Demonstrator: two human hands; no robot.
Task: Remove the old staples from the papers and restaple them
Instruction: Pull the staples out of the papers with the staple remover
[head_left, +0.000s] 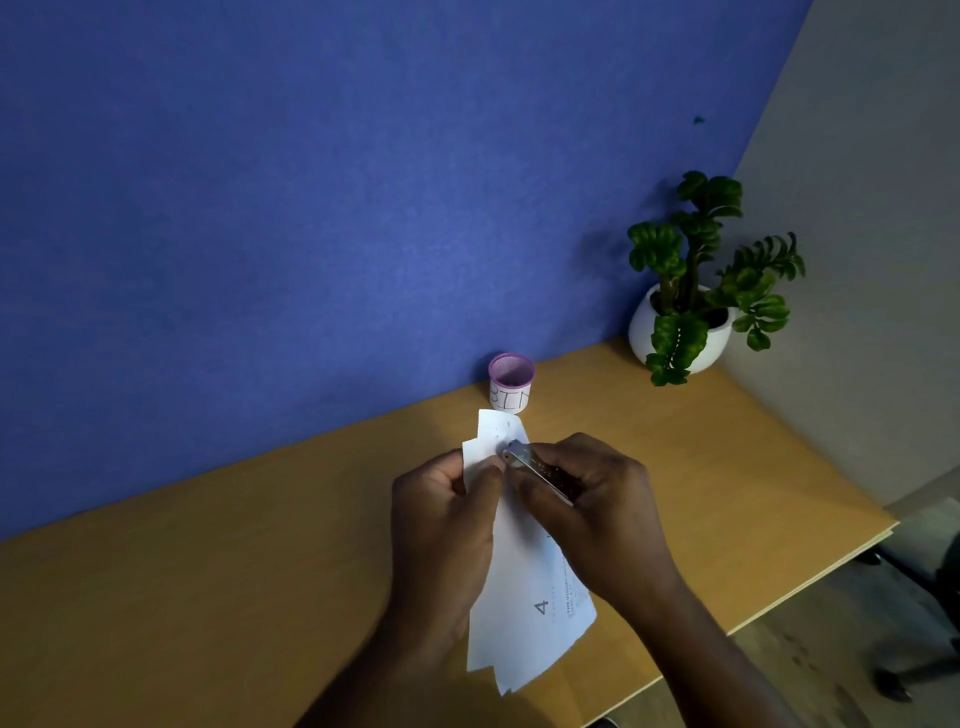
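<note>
Above the wooden desk (208, 597), left hand (441, 525) pinches papers (524, 571) (thin, white); right hand (592, 509) clasps metal stapler (540, 470).

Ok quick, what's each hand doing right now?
Left hand: closed on the papers.
Right hand: closed on a small metal stapler at the papers' top.

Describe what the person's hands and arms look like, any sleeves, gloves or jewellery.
Both hands are bare: no gloves on the left hand or the right hand. No rings, watch or bracelet show on the fingers or wrists. The forearms are uncovered down to the bottom edge of the picture, so no sleeve is visible. No markings show on them.
</note>
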